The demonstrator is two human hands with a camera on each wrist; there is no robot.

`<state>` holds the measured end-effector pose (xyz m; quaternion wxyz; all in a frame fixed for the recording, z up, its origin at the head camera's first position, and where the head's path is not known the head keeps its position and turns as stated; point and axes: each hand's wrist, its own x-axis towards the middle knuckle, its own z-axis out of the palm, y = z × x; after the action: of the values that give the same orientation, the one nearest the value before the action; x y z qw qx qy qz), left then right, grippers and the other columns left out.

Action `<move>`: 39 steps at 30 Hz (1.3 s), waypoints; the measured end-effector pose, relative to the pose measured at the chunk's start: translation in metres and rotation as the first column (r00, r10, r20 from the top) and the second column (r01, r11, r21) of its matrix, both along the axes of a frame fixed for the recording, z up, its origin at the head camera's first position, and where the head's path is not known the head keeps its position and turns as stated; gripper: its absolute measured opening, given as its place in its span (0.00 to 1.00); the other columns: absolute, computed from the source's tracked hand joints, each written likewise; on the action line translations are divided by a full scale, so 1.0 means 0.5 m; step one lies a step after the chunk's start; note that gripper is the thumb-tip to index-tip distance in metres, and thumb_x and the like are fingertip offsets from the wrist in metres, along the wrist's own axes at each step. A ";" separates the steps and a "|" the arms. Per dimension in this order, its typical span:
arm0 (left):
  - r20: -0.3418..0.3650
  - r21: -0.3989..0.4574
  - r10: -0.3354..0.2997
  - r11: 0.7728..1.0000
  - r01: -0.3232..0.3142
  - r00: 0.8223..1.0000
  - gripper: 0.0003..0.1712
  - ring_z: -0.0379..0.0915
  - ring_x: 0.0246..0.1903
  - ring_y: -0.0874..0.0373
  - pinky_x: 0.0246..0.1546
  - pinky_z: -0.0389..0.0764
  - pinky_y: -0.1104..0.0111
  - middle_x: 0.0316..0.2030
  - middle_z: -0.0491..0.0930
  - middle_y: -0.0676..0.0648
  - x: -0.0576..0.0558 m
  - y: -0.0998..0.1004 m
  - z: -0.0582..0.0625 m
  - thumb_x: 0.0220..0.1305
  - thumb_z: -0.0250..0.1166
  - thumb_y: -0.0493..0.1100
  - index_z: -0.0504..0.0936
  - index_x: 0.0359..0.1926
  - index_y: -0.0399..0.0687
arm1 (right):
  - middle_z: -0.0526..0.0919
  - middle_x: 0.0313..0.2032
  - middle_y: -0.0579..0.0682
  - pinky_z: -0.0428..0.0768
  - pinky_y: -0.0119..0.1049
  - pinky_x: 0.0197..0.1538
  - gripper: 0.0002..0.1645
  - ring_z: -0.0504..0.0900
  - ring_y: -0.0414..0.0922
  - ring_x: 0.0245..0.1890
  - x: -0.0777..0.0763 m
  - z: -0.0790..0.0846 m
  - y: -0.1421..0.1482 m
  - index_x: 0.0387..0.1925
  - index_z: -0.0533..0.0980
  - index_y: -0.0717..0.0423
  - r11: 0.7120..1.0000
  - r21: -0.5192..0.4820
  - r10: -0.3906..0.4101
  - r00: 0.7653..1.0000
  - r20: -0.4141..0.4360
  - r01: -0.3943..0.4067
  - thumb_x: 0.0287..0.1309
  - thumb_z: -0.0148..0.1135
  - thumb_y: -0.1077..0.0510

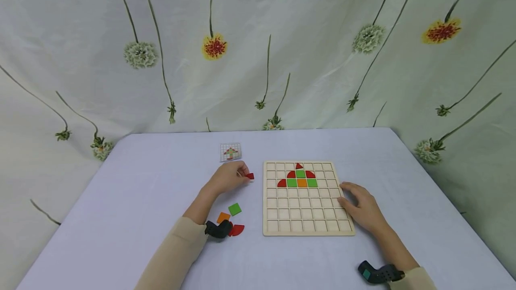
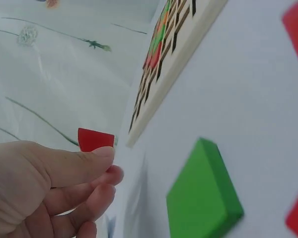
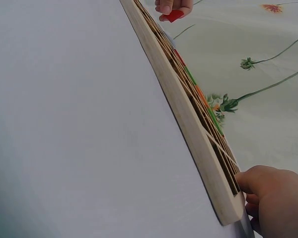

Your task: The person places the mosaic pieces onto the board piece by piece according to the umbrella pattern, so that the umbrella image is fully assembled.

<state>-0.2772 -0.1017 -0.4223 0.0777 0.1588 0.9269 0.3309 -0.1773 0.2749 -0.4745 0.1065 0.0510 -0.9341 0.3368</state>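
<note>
Between thumb and fingertips, my left hand (image 1: 230,176) pinches a small red tile (image 2: 95,140) just left of the wooden grid board (image 1: 284,215). In the upper rows of that board lies a pattern: a red triangle (image 1: 298,166) on top, green tiles (image 1: 292,183) and an orange tile (image 1: 302,183) below, with rounded red tiles (image 1: 281,183) at the sides. My right hand (image 1: 363,207) rests at the board's right edge, its thumb and forefinger spread along the rim. The right wrist view has the thumb (image 3: 260,179) against the rim near a corner.
A small printed pattern card (image 1: 230,151) lies behind my left hand. Near my left wrist are a loose green tile (image 1: 235,209), an orange tile (image 1: 223,217) and red tiles (image 1: 238,230), partly covered by the wrist strap (image 1: 218,229). A flower-printed cloth (image 1: 314,57) hangs behind the table.
</note>
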 end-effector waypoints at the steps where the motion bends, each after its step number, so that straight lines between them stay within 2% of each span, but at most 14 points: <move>1: 0.005 0.003 -0.002 1.000 0.002 1.000 0.06 0.71 0.31 0.56 0.34 0.73 0.65 0.28 0.77 0.51 0.000 0.005 0.003 0.58 0.70 0.37 0.78 0.33 0.46 | 0.71 0.62 0.67 0.59 0.61 0.64 0.26 0.64 0.65 0.65 0.000 0.000 0.001 0.59 0.73 0.67 1.000 -0.001 0.001 1.000 0.000 -0.001 0.63 0.62 0.57; 9: 0.004 -0.003 -0.036 0.999 0.036 0.999 0.07 0.70 0.30 0.57 0.34 0.72 0.66 0.27 0.77 0.52 -0.003 0.047 0.014 0.58 0.71 0.38 0.79 0.32 0.47 | 0.71 0.61 0.67 0.60 0.61 0.64 0.26 0.64 0.65 0.64 -0.001 -0.003 0.003 0.59 0.73 0.67 1.000 -0.009 0.011 1.000 -0.010 -0.011 0.62 0.62 0.58; 23: -0.066 -0.027 -0.179 0.984 0.177 0.982 0.06 0.71 0.29 0.59 0.33 0.72 0.67 0.27 0.77 0.54 -0.017 0.102 0.034 0.60 0.69 0.38 0.78 0.33 0.48 | 0.72 0.61 0.67 0.60 0.60 0.64 0.27 0.65 0.65 0.64 -0.002 -0.005 0.002 0.59 0.72 0.68 1.000 -0.012 0.018 1.000 -0.021 -0.018 0.61 0.62 0.59; 39: -0.041 -0.046 -0.250 0.968 0.248 0.967 0.06 0.71 0.32 0.57 0.36 0.73 0.65 0.30 0.78 0.53 -0.035 0.166 0.050 0.62 0.69 0.39 0.79 0.36 0.47 | 0.72 0.61 0.67 0.60 0.60 0.64 0.27 0.65 0.65 0.64 -0.004 -0.011 0.005 0.59 0.72 0.68 1.000 -0.002 0.015 1.000 -0.023 -0.015 0.61 0.63 0.59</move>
<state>-0.2949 -0.0185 -0.3972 0.1002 0.2801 0.9077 0.2959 -0.1796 0.2773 -0.4798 0.1150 0.0616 -0.9320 0.3381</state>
